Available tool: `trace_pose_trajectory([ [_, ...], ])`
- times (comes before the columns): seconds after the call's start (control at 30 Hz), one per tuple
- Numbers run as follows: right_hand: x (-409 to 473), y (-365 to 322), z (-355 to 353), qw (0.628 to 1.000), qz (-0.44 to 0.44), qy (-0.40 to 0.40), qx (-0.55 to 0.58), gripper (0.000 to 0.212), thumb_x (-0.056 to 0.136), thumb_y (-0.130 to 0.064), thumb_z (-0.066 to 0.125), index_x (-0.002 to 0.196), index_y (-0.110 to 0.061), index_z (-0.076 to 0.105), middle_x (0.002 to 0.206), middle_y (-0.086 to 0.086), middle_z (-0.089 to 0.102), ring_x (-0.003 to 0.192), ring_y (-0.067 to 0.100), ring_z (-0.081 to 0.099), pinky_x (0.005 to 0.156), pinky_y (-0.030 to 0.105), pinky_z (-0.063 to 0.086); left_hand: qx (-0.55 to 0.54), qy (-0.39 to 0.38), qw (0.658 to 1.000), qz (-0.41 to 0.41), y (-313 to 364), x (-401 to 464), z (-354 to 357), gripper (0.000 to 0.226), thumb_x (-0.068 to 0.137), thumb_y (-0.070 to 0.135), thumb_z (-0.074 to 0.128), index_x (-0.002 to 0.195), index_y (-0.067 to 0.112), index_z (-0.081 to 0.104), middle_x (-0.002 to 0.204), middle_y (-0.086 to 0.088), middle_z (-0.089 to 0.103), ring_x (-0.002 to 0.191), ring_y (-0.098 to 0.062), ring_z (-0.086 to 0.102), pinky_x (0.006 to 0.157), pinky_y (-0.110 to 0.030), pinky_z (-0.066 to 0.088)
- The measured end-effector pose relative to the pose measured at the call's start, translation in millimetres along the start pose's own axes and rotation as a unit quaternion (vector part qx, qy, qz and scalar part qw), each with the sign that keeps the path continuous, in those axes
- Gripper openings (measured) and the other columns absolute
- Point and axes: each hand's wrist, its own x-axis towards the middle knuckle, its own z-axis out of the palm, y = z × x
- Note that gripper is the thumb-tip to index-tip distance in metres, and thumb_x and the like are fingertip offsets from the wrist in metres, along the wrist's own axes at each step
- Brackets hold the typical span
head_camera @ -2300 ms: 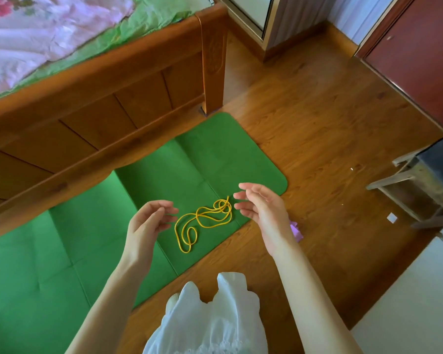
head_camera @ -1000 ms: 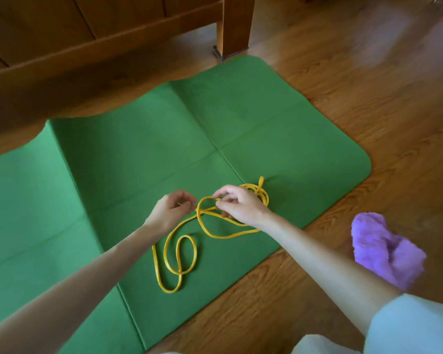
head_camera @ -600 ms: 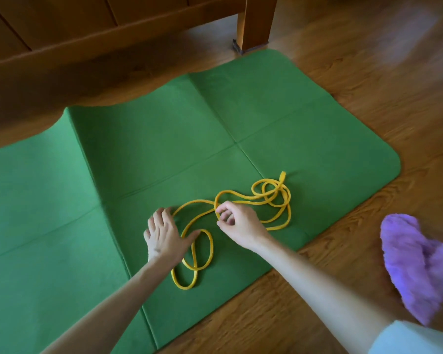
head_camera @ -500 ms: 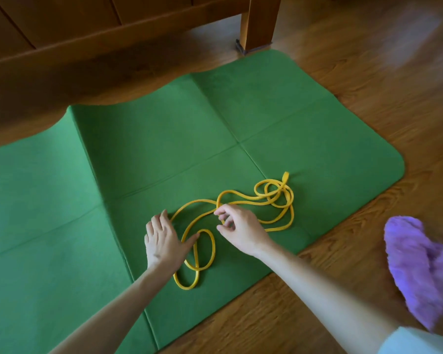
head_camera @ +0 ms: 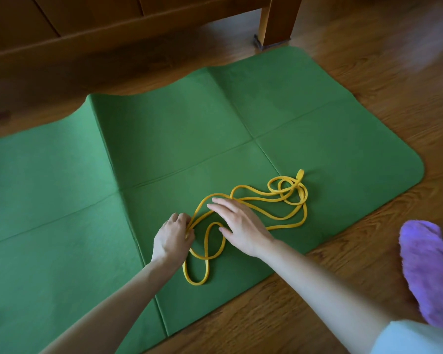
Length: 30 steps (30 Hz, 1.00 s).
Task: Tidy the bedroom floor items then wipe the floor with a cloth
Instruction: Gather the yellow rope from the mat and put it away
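A long yellow band (head_camera: 287,215) lies in loose loops on the green mat (head_camera: 164,149), near the mat's front edge. My left hand (head_camera: 173,236) grips a strand of the band at its left bend, fingers curled round it. My right hand (head_camera: 241,226) lies flat over the middle strands with straight, spread fingers. A fluffy purple cloth (head_camera: 430,272) sits on the wooden floor (head_camera: 368,72) to the right of the mat.
The wooden bed frame (head_camera: 113,29) runs along the top, and its leg (head_camera: 276,19) stands at the mat's far corner. White clothing (head_camera: 414,338) shows at the bottom right.
My left hand has gone from lying flat on the mat to curling round a strand. My right hand has let go of its pinch and spread flat over the band.
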Motion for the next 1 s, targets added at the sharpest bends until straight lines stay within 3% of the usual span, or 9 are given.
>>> trace_pose_trajectory([
  [0.17, 6.5, -3.5, -4.7, 0.999, -0.024, 0.009, -0.025, 0.063, 0.083, -0.002, 0.064, 0.141, -0.01, 0.039, 0.145, 0.009, 0.04, 0.132, 0.025, 0.038, 0.109, 0.035, 0.03, 0.017, 0.026, 0.998, 0.063, -1.3, -1.0, 3.4, 0.012, 0.088, 0.007, 0.053, 0.096, 0.003, 0.06, 0.09, -0.009, 0.051, 0.084, -0.027, 0.051, 0.078, -0.037, 0.045],
  [0.3, 18.3, -5.9, -19.2, 0.998, -0.049, 0.008, -0.031, 0.07, 0.081, -0.001, 0.065, 0.143, -0.013, 0.035, 0.147, 0.009, 0.037, 0.137, 0.026, 0.031, 0.111, 0.038, 0.025, -0.181, 0.018, 0.982, 0.047, 10.1, 3.0, -12.8, 0.002, 0.092, 0.004, 0.048, 0.092, 0.005, 0.05, 0.084, -0.005, 0.058, 0.076, -0.024, 0.056, 0.069, -0.032, 0.045],
  [0.4, 29.0, -10.3, -34.8, 0.996, -0.07, 0.035, -0.036, 0.068, 0.077, -0.003, 0.068, 0.139, -0.011, 0.041, 0.145, 0.009, 0.041, 0.136, 0.026, 0.033, 0.109, 0.038, 0.026, -0.289, -0.026, 0.952, 0.1, 27.2, 8.3, -39.6, 0.017, 0.093, 0.002, 0.049, 0.097, 0.018, 0.052, 0.072, 0.004, 0.06, 0.062, -0.009, 0.059, 0.066, -0.025, 0.05],
  [0.47, 35.3, -14.0, -44.6, 0.996, -0.068, 0.056, -0.018, 0.059, 0.075, -0.003, 0.068, 0.131, -0.009, 0.051, 0.133, 0.01, 0.054, 0.125, 0.028, 0.046, 0.104, 0.041, 0.034, -0.294, -0.021, 0.945, 0.14, 40.0, 12.0, -54.3, 0.021, 0.091, 0.003, 0.053, 0.1, 0.022, 0.054, 0.07, 0.007, 0.058, 0.056, -0.005, 0.052, 0.06, -0.019, 0.045],
  [0.53, 40.4, -16.7, -56.7, 0.996, -0.041, 0.071, 0.033, 0.042, 0.077, -0.004, 0.065, 0.118, -0.008, 0.059, 0.108, 0.01, 0.068, 0.1, 0.03, 0.062, 0.086, 0.041, 0.047, -0.332, 0.003, 0.933, 0.141, 51.2, 16.8, -64.4, 0.018, 0.09, 0.003, 0.056, 0.099, 0.02, 0.053, 0.068, 0.007, 0.058, 0.055, -0.002, 0.049, 0.057, -0.014, 0.04],
  [0.63, 43.6, -17.4, -79.1, 0.99, 0.034, 0.069, 0.118, 0.02, 0.083, -0.008, 0.06, 0.102, -0.01, 0.067, 0.08, 0.009, 0.069, 0.071, 0.028, 0.061, 0.065, 0.035, 0.046, -0.424, -0.013, 0.899, 0.109, 57.8, 24.0, -74.7, 0.02, 0.088, 0.004, 0.06, 0.097, 0.019, 0.049, 0.067, -0.004, 0.061, 0.059, -0.006, 0.053, 0.059, -0.019, 0.043],
  [0.73, 39.1, -15.3, -96.5, 0.989, 0.048, 0.031, 0.139, 0.01, 0.086, -0.01, 0.061, 0.09, -0.011, 0.069, 0.073, 0.01, 0.066, 0.061, 0.022, 0.051, 0.059, 0.03, 0.038, -0.411, -0.048, 0.906, 0.09, 54.6, 28.1, -76.9, 0.02, 0.077, 0.02, 0.069, 0.09, 0.02, 0.055, 0.079, -0.018, 0.066, 0.069, -0.023, 0.057, 0.071, -0.042, 0.05],
  [0.83, 30.7, -14.2, -103.7, 0.985, 0.063, 0.026, 0.159, 0.011, 0.088, -0.012, 0.058, 0.081, -0.01, 0.066, 0.071, 0.009, 0.066, 0.062, 0.023, 0.054, 0.061, 0.03, 0.041, -0.35, -0.056, 0.933, 0.071, 54.8, 29.8, -73.3, 0.018, 0.074, 0.028, 0.066, 0.084, 0.016, 0.059, 0.08, -0.01, 0.069, 0.076, -0.031, 0.063, 0.079, -0.043, 0.05],
  [1.0, 19.2, -11.2, -120.0, 0.948, 0.102, 0.078, 0.29, 0.019, 0.091, -0.006, 0.054, 0.078, -0.018, 0.061, 0.066, -0.007, 0.061, 0.061, 0.006, 0.057, 0.067, 0.018, 0.047, -0.308, -0.062, 0.948, 0.057, 59.3, 34.2, -69.3, 0.015, 0.091, 0.023, 0.06, 0.081, 0.012, 0.062, 0.073, 0.006, 0.067, 0.064, -0.008, 0.058, 0.065, -0.028, 0.044],
])
